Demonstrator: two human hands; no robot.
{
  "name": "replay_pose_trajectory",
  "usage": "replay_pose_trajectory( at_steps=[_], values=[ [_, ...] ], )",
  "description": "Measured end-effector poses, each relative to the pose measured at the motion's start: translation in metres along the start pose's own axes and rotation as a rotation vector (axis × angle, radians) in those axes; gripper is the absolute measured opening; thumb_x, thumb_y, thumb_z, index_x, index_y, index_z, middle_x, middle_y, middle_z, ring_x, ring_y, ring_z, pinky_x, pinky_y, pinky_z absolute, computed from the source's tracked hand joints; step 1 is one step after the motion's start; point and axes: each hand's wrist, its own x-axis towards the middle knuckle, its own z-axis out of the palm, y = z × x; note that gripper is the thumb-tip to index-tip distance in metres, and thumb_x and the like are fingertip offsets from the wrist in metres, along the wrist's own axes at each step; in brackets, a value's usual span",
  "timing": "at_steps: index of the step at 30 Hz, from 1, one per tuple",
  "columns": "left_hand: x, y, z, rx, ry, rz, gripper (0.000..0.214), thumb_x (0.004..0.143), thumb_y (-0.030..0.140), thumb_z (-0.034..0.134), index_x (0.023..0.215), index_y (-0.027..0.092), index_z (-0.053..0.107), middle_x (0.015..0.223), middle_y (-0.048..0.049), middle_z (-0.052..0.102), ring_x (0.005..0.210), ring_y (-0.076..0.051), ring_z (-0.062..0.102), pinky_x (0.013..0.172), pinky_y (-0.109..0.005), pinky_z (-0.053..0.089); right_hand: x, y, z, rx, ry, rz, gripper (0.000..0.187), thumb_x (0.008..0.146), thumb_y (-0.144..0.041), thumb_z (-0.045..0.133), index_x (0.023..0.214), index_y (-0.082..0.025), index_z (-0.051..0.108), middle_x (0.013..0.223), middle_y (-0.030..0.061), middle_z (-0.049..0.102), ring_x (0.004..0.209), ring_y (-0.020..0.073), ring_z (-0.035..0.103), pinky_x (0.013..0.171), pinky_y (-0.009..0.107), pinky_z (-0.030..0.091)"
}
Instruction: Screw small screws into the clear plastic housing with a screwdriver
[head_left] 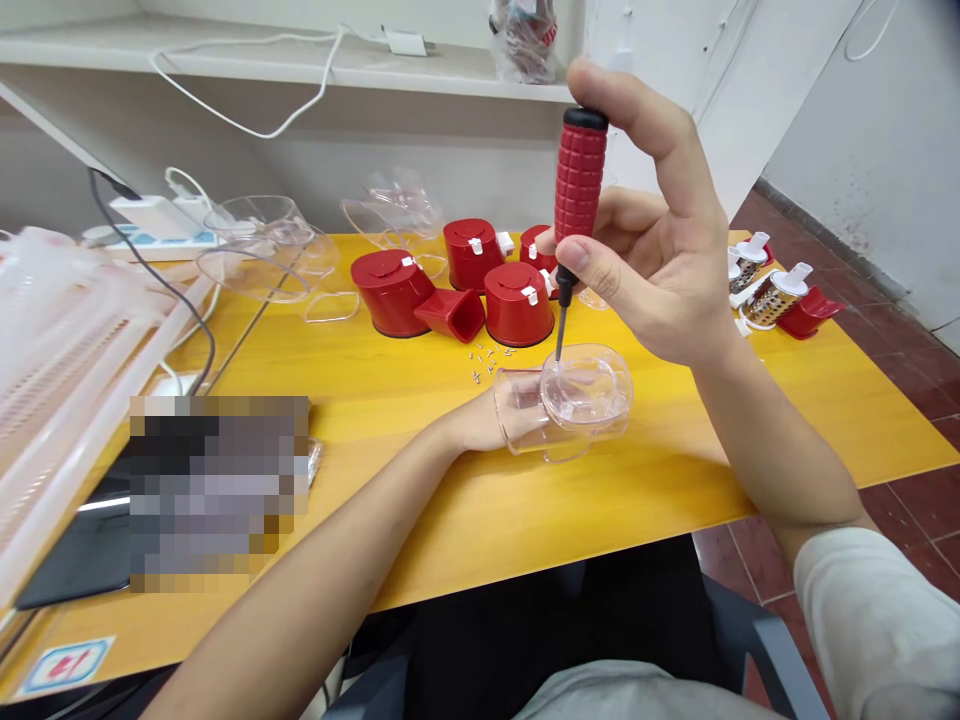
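Observation:
My right hand grips a screwdriver with a red ribbed handle, index finger over its black end cap. The shaft points down, its tip touching the rim of a clear plastic housing. My left hand reaches in behind the housing's open left end and holds it low over the table; its fingers show only partly through the plastic. Just beyond the housing, several small screws lie scattered. Behind them stand several red plastic housings with white clips, one with a spout on its side.
A yellow table bears everything. Clear plastic parts and a power strip sit at the back left, near pale plastic racks. Perforated metal drums lie at the right. A shelf runs overhead with a white cable.

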Motion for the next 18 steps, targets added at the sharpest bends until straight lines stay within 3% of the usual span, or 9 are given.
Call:
replay_pose_trajectory(
  at_steps=[10, 18],
  values=[
    [0.001, -0.003, 0.0, -0.049, -0.013, -0.006, 0.063, 0.111, 0.057, 0.085, 0.159, 0.017, 0.08, 0.175, -0.0203, 0.074, 0.164, -0.046, 0.071, 0.143, -0.068, 0.053, 0.001, 0.004, 0.002, 0.029, 0.005, -0.035, 0.06, 0.114, -0.049, 0.072, 0.169, -0.039, 0.053, 0.183, -0.0048, 0.052, 0.111, -0.0024, 0.081, 0.101, 0.01, 0.072],
    [0.0, 0.002, 0.0, -0.018, 0.015, -0.053, 0.06, 0.106, 0.055, 0.088, 0.156, 0.021, 0.084, 0.165, -0.0147, 0.082, 0.156, -0.042, 0.077, 0.14, -0.061, 0.057, 0.0, -0.006, -0.001, 0.015, -0.01, 0.03, 0.057, 0.113, -0.04, 0.074, 0.167, -0.039, 0.056, 0.184, -0.0051, 0.05, 0.112, -0.0016, 0.079, 0.114, 0.016, 0.074]
  ],
)
